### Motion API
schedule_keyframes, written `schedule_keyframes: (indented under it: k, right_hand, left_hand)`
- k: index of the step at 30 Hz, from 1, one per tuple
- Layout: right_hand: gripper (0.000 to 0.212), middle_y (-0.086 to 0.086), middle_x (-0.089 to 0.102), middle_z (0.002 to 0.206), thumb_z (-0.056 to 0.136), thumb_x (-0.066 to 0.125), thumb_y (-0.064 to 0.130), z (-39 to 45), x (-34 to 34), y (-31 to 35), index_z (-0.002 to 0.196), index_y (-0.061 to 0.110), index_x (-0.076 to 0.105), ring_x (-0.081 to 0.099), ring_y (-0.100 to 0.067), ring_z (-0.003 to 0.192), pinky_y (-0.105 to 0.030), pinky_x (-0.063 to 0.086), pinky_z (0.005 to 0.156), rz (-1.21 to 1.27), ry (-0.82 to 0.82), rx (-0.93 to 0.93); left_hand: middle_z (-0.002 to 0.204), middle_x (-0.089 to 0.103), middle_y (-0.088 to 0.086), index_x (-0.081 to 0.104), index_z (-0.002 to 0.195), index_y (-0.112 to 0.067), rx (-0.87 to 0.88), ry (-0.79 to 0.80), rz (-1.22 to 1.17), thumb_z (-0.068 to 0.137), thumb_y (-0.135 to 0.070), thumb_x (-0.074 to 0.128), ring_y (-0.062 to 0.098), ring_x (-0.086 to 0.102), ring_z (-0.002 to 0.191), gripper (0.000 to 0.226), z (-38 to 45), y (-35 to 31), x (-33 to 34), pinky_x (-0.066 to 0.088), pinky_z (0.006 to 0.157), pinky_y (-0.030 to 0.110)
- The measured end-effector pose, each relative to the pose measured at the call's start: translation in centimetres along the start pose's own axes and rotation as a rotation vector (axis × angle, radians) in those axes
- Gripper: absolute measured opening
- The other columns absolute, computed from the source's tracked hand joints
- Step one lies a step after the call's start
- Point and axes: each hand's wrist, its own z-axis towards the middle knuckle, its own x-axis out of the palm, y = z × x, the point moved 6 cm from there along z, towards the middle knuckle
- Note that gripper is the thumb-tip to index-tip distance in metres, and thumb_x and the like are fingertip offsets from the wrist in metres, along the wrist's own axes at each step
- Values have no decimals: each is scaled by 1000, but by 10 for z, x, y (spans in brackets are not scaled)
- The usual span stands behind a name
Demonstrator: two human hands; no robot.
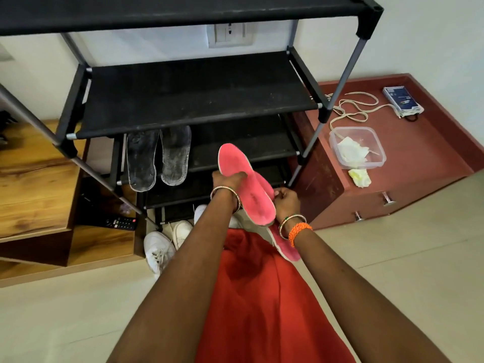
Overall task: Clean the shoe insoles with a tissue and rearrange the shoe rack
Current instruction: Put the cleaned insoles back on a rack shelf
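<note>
My left hand (227,180) grips a pink insole (235,163) across its middle, in front of the black shoe rack (199,100). My right hand (286,201) pinches the edge of a second pink insole (263,203) that overlaps the first; another pink piece (289,248) shows below my right wrist. Two dark grey insoles (158,159) lie side by side on a lower rack shelf. A crumpled tissue (360,177) lies on the red cabinet, and more tissue sits in a clear plastic box (357,148).
White sneakers (159,248) stand on the floor under the rack. A wooden unit (36,189) with a remote control (121,223) stands at left. On the red cabinet (408,163) lie white laces (351,111) and a small blue device (402,100).
</note>
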Motion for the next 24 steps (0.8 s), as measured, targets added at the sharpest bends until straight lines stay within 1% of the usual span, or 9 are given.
schedule_keyframes:
  k: [4,8,13,15,16,18,19,21,24]
  right_hand:
    - [28,-20,66,104,86,42,2,1,-1,25,99,7,66,60,-35,98,-33,43,78,-99,-85,-88]
    - [31,-20,60,116,86,41,5,15,-5,49,107,11,63,55,-38,108,-35,43,86,-171,-154,-65]
    - [28,-16,59,119,89,42,6,61,5,56,112,6,59,55,-32,111,-29,39,86,-126,-146,-3]
    - [22,-13,60,105,91,44,7,83,17,62,106,4,59,57,-24,100,-24,37,78,-101,-69,-11]
    - [13,-9,56,91,90,46,7,90,23,67,92,6,59,54,-20,89,-21,36,72,-110,-20,-15]
    - [27,0,42,71,88,49,5,109,35,75,66,17,40,44,-13,74,-19,30,69,-107,28,-39]
    - [28,0,43,72,85,51,3,115,38,81,64,17,38,44,-14,74,-19,31,68,-100,28,-61]
    - [7,-5,54,81,80,54,3,126,48,89,78,7,59,51,-16,79,-25,41,67,-77,56,-92]
    - [22,-8,63,89,81,55,4,133,62,102,100,3,67,61,-19,85,-29,49,72,-46,106,-153]
  left_hand:
    - [98,58,12,52,117,-3,110,-27,2,75,12,55,24,55,87,44,4,-14,-4,52,85,42]
    - [98,64,19,58,101,-9,109,-118,-116,60,3,57,33,63,92,42,33,-20,-22,52,87,49]
    - [110,66,14,63,112,-6,206,-181,174,77,6,53,30,62,102,38,63,-29,-29,51,88,34]
    - [113,65,13,62,116,-8,247,-185,242,79,4,52,28,61,104,41,74,-39,-25,49,88,31]
    - [115,65,12,61,119,-9,258,-180,273,80,3,52,28,61,106,42,82,-44,-23,48,88,29]
    - [120,63,11,57,124,-10,294,-145,361,81,-2,53,25,59,109,43,103,-54,-16,46,89,27]
    - [122,62,10,54,127,-10,325,-127,405,81,-7,54,23,58,111,47,111,-60,-13,45,91,25]
    - [132,56,7,46,135,-11,388,-90,493,81,-15,56,19,54,118,56,126,-73,-7,38,91,13]
    - [148,36,3,24,146,-9,374,-54,700,91,-24,53,17,39,133,64,145,-87,0,22,90,5]
